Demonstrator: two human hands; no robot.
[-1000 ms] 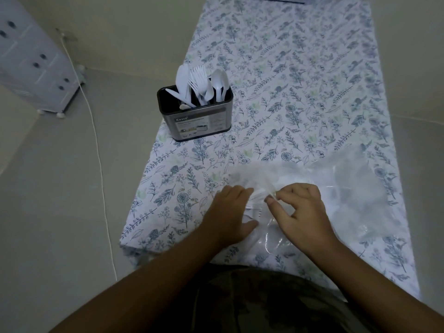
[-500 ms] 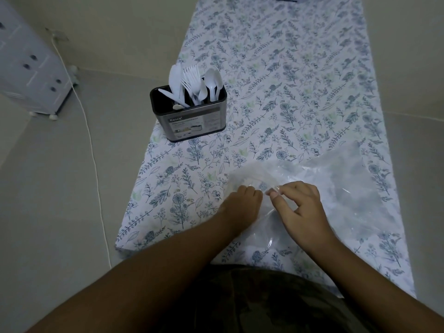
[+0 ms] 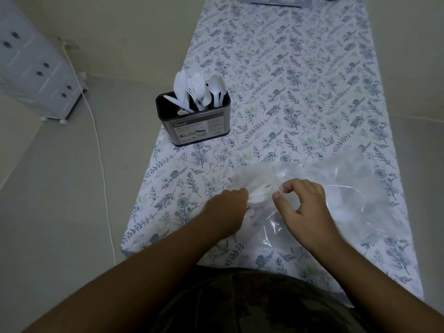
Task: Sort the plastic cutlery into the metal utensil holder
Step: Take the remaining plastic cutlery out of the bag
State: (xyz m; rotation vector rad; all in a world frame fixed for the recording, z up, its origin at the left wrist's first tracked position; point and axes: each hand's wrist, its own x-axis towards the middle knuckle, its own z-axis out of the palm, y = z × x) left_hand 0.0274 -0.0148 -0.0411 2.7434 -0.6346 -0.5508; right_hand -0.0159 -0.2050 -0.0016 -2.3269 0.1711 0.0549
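The metal utensil holder stands near the table's left edge, holding several white plastic knives, forks and spoons upright. A clear plastic bag lies crumpled on the near part of the floral tablecloth. My left hand is curled closed at the bag's left end, its fingers around white plastic pieces at the bag's mouth. My right hand pinches the bag's film between thumb and forefinger just to the right of them.
A white drawer cabinet on wheels stands on the floor at the left, with a white cord trailing past the table. Items sit at the table's far end. The table's left edge runs close beside the holder.
Both hands stay at the bag's mouth. The right hand's pinch has lifted the film slightly, and white pieces now show between the hands. The camera view has shifted a little.
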